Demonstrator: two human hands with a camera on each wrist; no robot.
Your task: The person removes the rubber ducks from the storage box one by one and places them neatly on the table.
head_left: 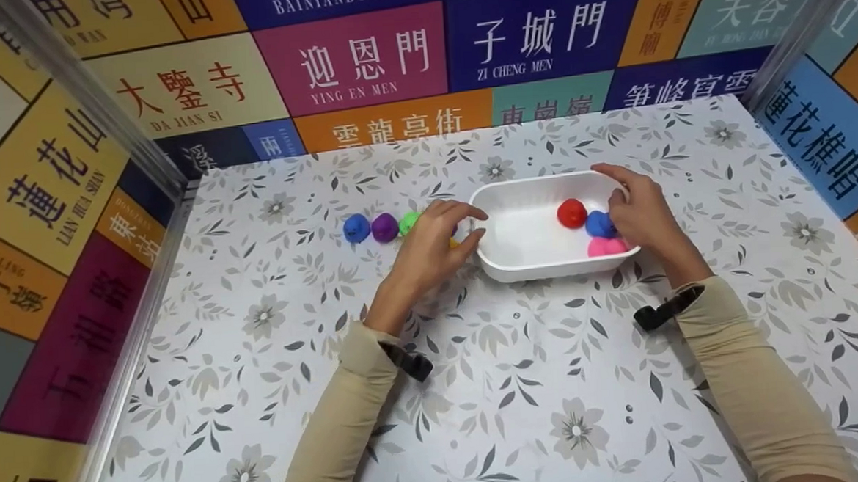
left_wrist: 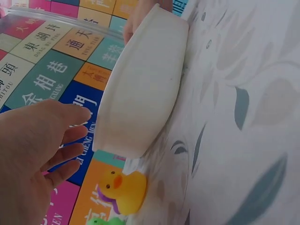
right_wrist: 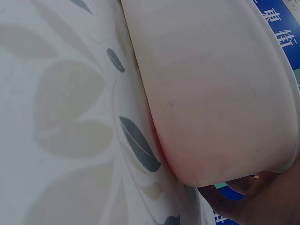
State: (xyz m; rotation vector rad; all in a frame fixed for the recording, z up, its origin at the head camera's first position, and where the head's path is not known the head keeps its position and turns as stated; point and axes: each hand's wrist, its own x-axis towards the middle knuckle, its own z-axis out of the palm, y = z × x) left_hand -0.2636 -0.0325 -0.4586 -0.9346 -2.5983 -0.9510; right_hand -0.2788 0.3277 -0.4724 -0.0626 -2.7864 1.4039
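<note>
A white plastic basin (head_left: 555, 267) stands on the table, with a red toy duck (head_left: 571, 213), a blue one (head_left: 599, 224) and a pink one (head_left: 605, 246) at its right end. My right hand (head_left: 648, 211) grips that end by the rim, thumb on the inner side. By the left end hovers my left hand (head_left: 429, 245), fingers loosely bent and holding nothing; a gap separates it from the basin in the left wrist view. Below it there, a yellow rubber duck (left_wrist: 129, 192) sits beside the basin, with part of a green duck (left_wrist: 105, 221) at the frame's bottom.
Left of the basin, a blue duck (head_left: 356, 228), a purple duck (head_left: 384, 228) and the green duck stand in a row, partly behind my left hand. Panels with large lettering (head_left: 364, 61) wall the back and sides of the flower-patterned table (head_left: 481, 385).
</note>
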